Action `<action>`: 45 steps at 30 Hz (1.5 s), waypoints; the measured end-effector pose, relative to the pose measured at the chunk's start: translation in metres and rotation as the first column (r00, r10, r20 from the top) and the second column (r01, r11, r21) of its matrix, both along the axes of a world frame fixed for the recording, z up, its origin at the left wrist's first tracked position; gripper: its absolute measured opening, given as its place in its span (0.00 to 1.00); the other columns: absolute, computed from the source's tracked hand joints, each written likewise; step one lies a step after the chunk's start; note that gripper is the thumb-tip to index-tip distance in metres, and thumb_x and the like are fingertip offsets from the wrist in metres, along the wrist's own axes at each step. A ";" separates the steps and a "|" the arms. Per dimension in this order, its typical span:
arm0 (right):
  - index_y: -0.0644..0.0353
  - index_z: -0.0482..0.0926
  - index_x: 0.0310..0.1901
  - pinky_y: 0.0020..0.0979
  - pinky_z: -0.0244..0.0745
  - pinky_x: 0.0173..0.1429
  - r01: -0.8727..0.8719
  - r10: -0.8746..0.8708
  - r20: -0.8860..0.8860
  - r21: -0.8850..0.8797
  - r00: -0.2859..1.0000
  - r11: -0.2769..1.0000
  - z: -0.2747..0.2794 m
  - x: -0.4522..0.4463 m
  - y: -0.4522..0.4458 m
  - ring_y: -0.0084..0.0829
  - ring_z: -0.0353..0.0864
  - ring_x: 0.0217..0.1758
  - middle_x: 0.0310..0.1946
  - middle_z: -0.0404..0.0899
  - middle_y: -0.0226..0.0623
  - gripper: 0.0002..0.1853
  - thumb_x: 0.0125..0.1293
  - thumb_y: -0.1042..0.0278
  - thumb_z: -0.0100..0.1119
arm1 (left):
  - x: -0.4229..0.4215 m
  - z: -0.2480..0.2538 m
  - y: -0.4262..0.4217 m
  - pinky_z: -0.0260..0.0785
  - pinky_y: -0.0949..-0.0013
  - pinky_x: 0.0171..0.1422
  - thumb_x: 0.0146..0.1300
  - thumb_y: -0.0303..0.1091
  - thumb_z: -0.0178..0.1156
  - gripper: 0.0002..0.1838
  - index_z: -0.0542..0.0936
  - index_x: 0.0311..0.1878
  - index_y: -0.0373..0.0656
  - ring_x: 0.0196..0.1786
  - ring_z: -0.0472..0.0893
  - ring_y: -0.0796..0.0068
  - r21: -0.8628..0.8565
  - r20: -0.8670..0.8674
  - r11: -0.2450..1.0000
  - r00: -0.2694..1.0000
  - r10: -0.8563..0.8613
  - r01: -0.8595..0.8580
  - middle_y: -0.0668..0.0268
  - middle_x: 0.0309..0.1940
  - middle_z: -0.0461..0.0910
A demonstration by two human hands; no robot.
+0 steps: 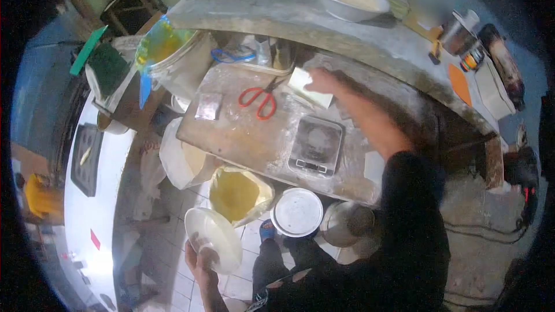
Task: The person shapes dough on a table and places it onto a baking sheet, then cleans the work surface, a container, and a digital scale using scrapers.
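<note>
Head view: holding white bowl (225,233) in L hand (202,266), off near edge of table (231,130), clamped at lower rim betw. fingers; prob. light, stiff, maybe slippery, best taken by rim. Touching white pad (318,97), nr scissors (269,88), w/ R hand (321,81); prob. light; can't tell if pinching.

No wording or number can be read. Reddish lettering on the pale plastic (150,149), beyond and left of the left grip (202,261), is too blurred. The scale (316,140), nearer the body than the right grip (324,82), shows no legible figures. The small jar (472,59), far right of that grip, bears an unreadable coloured label.
</note>
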State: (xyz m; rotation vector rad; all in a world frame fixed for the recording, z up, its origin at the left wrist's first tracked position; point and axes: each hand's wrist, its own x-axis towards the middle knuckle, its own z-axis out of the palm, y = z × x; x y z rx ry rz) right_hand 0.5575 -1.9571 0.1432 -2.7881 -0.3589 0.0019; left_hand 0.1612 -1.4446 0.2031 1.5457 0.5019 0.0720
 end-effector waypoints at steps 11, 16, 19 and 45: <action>0.60 0.85 0.48 0.41 0.83 0.45 0.302 -0.321 -0.113 -0.160 0.940 0.940 0.015 -0.080 -0.066 0.44 0.89 0.39 0.39 0.87 0.53 0.22 0.59 0.52 0.67 | 0.014 0.002 0.012 0.74 0.71 0.48 0.60 0.32 0.58 0.29 0.71 0.66 0.34 0.48 0.79 0.71 0.045 0.031 0.984 0.985 -0.172 0.170 0.56 0.54 0.78; 0.63 0.83 0.54 0.41 0.80 0.53 0.434 -0.375 -0.222 0.394 0.900 0.810 -0.044 -0.105 -0.116 0.45 0.87 0.48 0.45 0.87 0.52 0.25 0.57 0.58 0.70 | 0.014 0.027 -0.010 0.74 0.71 0.47 0.62 0.30 0.57 0.30 0.69 0.68 0.33 0.47 0.80 0.72 0.033 0.027 0.971 0.971 -0.239 0.238 0.54 0.57 0.77; 0.68 0.82 0.51 0.43 0.79 0.54 0.397 -0.405 -0.063 -0.111 0.912 0.911 0.006 -0.145 -0.068 0.49 0.86 0.50 0.46 0.86 0.53 0.29 0.54 0.53 0.71 | 0.020 -0.020 -0.026 0.74 0.70 0.47 0.62 0.32 0.56 0.30 0.69 0.68 0.33 0.46 0.80 0.72 -0.019 0.179 0.997 0.981 0.073 -0.071 0.56 0.58 0.77; 0.65 0.83 0.51 0.47 0.76 0.59 0.653 -0.652 0.183 0.061 0.736 0.754 -0.032 -0.208 -0.099 0.55 0.85 0.49 0.45 0.85 0.56 0.33 0.55 0.42 0.69 | 0.117 0.049 -0.164 0.71 0.72 0.47 0.66 0.30 0.55 0.25 0.72 0.67 0.36 0.46 0.78 0.76 0.005 0.151 0.830 0.820 -0.552 0.557 0.63 0.52 0.79</action>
